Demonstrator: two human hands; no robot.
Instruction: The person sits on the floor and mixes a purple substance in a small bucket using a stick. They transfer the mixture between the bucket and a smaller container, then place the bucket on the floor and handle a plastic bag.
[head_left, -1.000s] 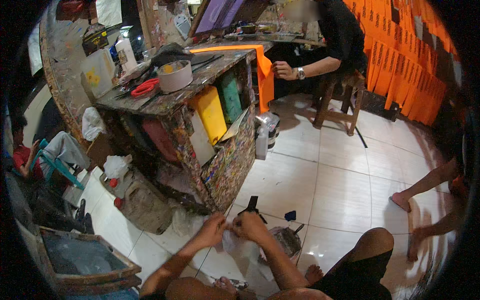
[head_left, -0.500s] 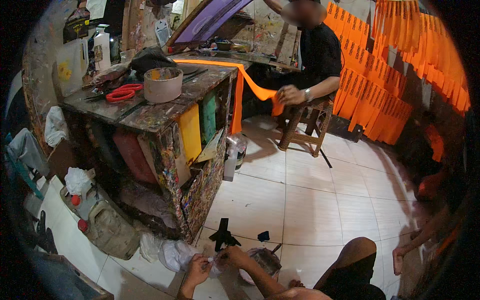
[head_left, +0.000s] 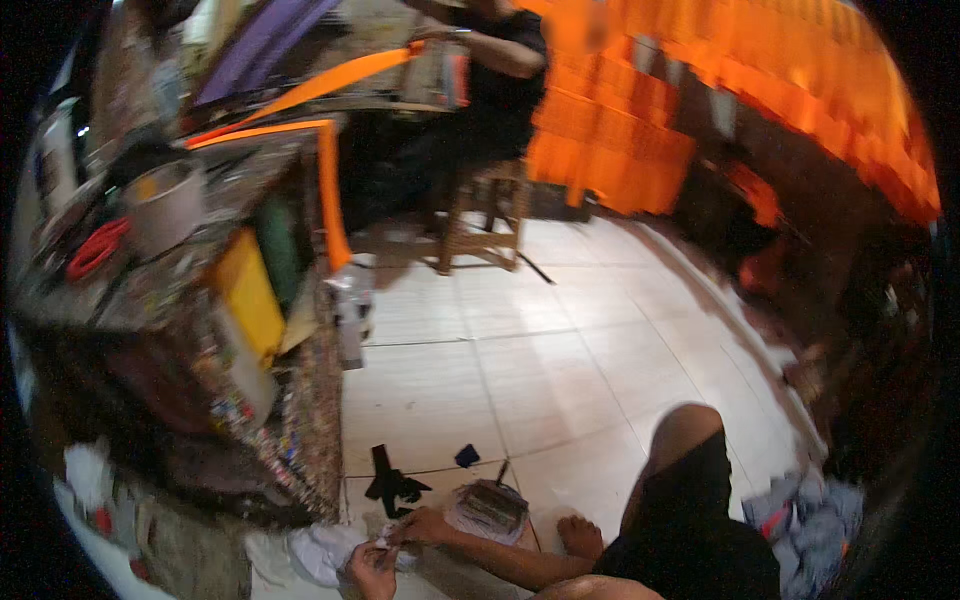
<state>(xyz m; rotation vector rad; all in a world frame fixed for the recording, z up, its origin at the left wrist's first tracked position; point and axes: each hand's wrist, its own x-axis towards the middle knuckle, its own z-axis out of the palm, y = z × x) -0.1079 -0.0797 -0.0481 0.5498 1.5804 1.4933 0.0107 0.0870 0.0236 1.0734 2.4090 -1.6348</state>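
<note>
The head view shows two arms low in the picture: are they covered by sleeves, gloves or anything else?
No. Both forearms come in bare, with no sleeves or gloves, and no watch or band shows, though the picture is blurred. The left hand and right hand are bare too. The person wears black shorts.

Blurred frame. Flat yellow rectangular packet [head_left: 247, 296] and green one [head_left: 283, 243] stand on the bench's front shelf (side by side); pale plastic bottle [head_left: 352, 318] hangs just beside its corner.
</note>
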